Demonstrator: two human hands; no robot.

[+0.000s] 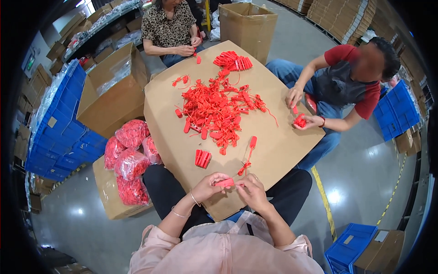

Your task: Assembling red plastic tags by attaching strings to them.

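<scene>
Over the near edge of the cardboard-topped table (269,132), my left hand (209,187) is closed on a flat red tag (224,182). My right hand (253,193) pinches at the tag's right end; what lies between its fingertips is too small to make out. Just beyond my right hand lies another red tag (252,142) with a knotted red cord (245,169). Ahead of my left hand sits a small row of red tags (203,158). A tangled heap of red corded tags (214,107) covers the table's middle.
Farther back is a neat stack of red tags (232,60). Two co-workers (166,27) (346,82) handle red pieces at the far and right sides. Bagged red goods (132,162), an open carton (112,89) and blue crates (61,118) stand left; another blue crate (349,246) is lower right.
</scene>
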